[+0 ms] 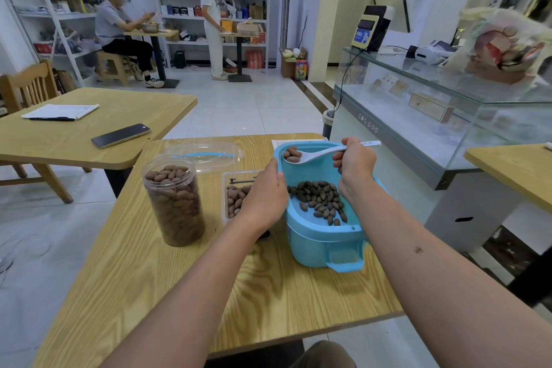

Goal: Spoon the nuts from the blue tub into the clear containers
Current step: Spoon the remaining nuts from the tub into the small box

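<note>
The blue tub (322, 236) stands on the wooden table (167, 278), tilted a little, with brown nuts (321, 197) spread over its floor. My left hand (265, 194) grips the tub's left rim. My right hand (355, 160) holds a white spoon (316, 154) by its handle above the tub's far side; a few nuts lie in its bowl. A tall clear jar (174, 203), filled with nuts to the top, stands at the left. A low clear box (236, 194) with some nuts sits between jar and tub, partly hidden by my left hand.
A clear lid with a blue strip (206, 155) lies behind the jar. A second table at the left carries a phone (121, 135) and papers (59, 111). A glass counter (433, 116) stands close on the right. Two people are at the far shelves.
</note>
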